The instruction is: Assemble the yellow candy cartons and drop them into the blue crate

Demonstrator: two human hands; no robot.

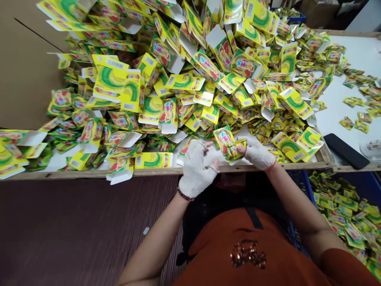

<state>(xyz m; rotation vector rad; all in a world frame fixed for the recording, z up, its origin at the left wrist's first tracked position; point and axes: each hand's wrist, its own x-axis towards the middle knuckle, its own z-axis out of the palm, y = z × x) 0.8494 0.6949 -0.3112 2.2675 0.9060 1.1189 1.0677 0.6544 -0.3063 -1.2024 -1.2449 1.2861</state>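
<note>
My left hand (198, 169), in a white knit glove with bare fingertips, is at the table's front edge. Its fingers are spread apart and nothing shows in them. Just to its right, my right hand (258, 154), gloved the same way, pinches a small shiny yellow wrapped packet (241, 143) between thumb and fingers. That packet is against a small yellow-green printed carton (224, 140), tilted with its watermelon picture up. Whether my right fingers also grip the carton is hidden. A yellow carton (153, 160) lies flat to the left of my left hand.
A large heap of cartons (178, 83) covers the table, with wrapped packets (264, 127) among them. The wooden rim (160, 171) runs along the front. A black phone (346, 151) lies at right, above a blue crate (369, 184) of filled cartons. More packets (353, 101) are scattered beyond.
</note>
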